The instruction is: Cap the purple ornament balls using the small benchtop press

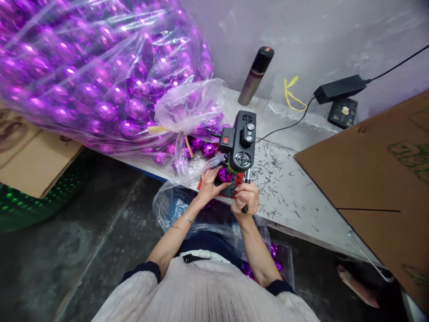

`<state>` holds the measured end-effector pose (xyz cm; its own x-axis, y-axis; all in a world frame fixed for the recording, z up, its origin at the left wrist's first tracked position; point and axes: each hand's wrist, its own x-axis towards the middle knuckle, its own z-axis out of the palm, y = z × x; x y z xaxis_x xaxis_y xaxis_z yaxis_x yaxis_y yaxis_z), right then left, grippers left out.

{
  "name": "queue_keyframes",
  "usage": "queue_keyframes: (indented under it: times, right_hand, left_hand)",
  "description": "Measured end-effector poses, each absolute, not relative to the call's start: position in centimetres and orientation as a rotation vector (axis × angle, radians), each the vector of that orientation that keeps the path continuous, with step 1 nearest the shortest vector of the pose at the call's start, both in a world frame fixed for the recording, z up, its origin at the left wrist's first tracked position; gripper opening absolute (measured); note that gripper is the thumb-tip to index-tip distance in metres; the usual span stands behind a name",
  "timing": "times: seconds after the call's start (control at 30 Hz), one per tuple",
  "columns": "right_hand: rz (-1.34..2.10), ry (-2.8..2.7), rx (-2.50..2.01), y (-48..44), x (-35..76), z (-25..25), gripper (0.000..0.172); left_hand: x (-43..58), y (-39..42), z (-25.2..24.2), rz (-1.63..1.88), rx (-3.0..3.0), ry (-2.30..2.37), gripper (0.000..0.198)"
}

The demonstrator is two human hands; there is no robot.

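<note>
Ball (225, 175) sits under press (241, 146) nr table's (295, 197) front edge; L hand's (208, 188) fingers clasp it, R hand's (246, 197) grip lever (247, 177). Prob. pressing step; next move calls for steady L hold.

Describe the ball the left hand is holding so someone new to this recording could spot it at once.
Start at the white table, then find the black machine above it. At the machine's near end is a shiny purple ball, held by the left hand. Unlike the balls inside the big clear bag, it is in a hand.
</note>
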<state>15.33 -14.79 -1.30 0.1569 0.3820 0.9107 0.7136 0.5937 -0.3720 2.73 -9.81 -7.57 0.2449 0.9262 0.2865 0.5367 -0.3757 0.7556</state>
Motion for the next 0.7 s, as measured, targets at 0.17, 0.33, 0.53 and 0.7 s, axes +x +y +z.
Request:
queue_keyframes:
  times: [0.17,0.33,0.53,0.7]
  right_hand:
    - [-0.326,-1.448,-0.987,-14.5,15.2,-1.5,0.022]
    - [-0.403,-1.565,-0.966,-14.4,15.5,-1.9,0.019]
    - [-0.271,-1.521,-1.030,-14.9,15.6,2.4,0.022]
    - [-0.193,-1.508,-1.089,-15.2,15.3,6.2,0.024]
  left_hand:
    - [2.9,-9.7,-7.7,1.016,1.992,1.356,0.067]
    - [3.0,-9.6,-7.8,1.015,1.978,1.362,0.064]
    - [3.0,-8.9,-7.6,1.045,1.961,1.318,0.065]
    - [1.5,-12.2,-7.4,1.150,2.021,1.284,0.074]
